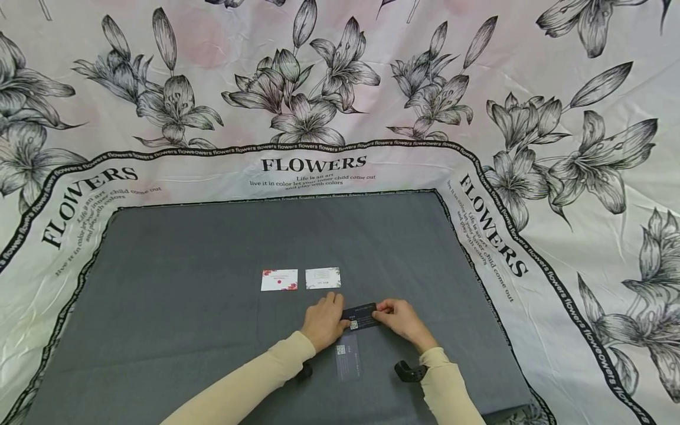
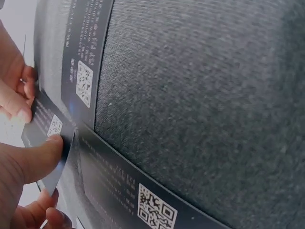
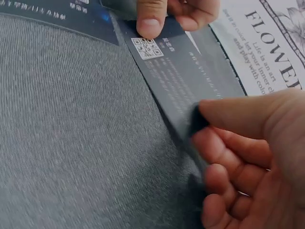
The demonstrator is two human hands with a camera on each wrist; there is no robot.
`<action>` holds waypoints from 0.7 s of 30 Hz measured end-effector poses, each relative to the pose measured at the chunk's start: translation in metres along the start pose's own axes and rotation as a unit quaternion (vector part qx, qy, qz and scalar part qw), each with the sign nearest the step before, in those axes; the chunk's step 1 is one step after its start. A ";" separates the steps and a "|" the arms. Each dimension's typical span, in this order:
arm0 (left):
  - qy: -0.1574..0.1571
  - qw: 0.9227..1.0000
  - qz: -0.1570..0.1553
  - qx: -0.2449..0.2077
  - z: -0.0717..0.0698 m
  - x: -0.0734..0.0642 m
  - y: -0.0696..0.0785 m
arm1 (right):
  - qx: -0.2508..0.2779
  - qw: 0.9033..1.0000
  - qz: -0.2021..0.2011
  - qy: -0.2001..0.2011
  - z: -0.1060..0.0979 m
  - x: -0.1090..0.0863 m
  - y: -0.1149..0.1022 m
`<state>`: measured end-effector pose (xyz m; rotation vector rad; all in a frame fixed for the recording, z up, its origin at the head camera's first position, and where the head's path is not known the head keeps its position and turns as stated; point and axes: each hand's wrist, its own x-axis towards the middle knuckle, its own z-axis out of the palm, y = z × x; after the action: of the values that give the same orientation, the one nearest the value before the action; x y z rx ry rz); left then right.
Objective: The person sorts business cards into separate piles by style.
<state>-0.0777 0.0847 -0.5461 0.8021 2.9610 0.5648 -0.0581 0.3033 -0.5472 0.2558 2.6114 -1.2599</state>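
Grey cloth (image 1: 186,265) makes up the surface beneath a black QR-code business card (image 1: 363,314). At that card's left end, the left hand (image 1: 323,322) clamps it between fingers; the right hand (image 1: 402,320) pinches its right end. Beyond it lie two white cards (image 1: 279,280) (image 1: 322,278); nearer, another dark card (image 1: 348,366). It looks light, smooth and thinly stiff, so gripping its ends should avoid creasing.

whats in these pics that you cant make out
White cards: head view, small print too tiny to read.
Held card, left end: head view, partly covered by the left hand.
Held card, right end: right wrist view, blurred and covered by the right hand.
Loose dark card: right wrist view, cut off by the left edge.
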 end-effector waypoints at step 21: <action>-0.116 0.883 -0.205 -0.405 -0.028 0.019 -0.017 | 0.153 0.988 0.028 -0.013 -0.017 0.016 -0.010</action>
<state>-0.1061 0.0708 -0.5248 0.1325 2.2111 1.3869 -0.0783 0.3113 -0.5346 0.3593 2.3626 -1.6286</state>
